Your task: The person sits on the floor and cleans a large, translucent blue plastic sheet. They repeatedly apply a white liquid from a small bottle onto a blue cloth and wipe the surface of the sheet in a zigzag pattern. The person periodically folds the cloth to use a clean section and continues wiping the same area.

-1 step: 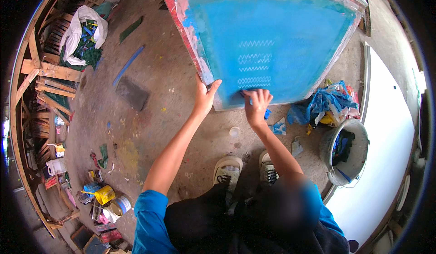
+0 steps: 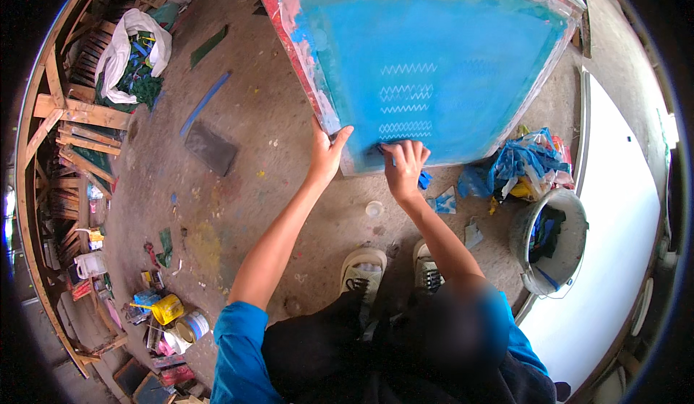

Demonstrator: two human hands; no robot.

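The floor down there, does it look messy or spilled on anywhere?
Yes: a yellow, blotchy stain marks the brownish-grey floor, perhaps old spilled paint. Crumpled blue plastic lies loose beside the round grey bucket, looking like litter.

Panel (image 2: 434, 43) was bright blue, teal toward its edges, with rows of white zigzag lines (image 2: 405, 108) low on it, some overlapping into a lattice. Frame (image 2: 277, 21) was red, smeared pink. Floor (image 2: 253, 86) was grey-brown, flecked, with a yellowish blotch (image 2: 206, 248). Sleeves (image 2: 242, 339) were blue, shoes (image 2: 354, 281) off-white with dark laces. Bucket (image 2: 572, 234) was grey, board (image 2: 614, 187) white, tub (image 2: 167, 308) yellow, strip (image 2: 204, 103) blue, sack (image 2: 118, 50) white.
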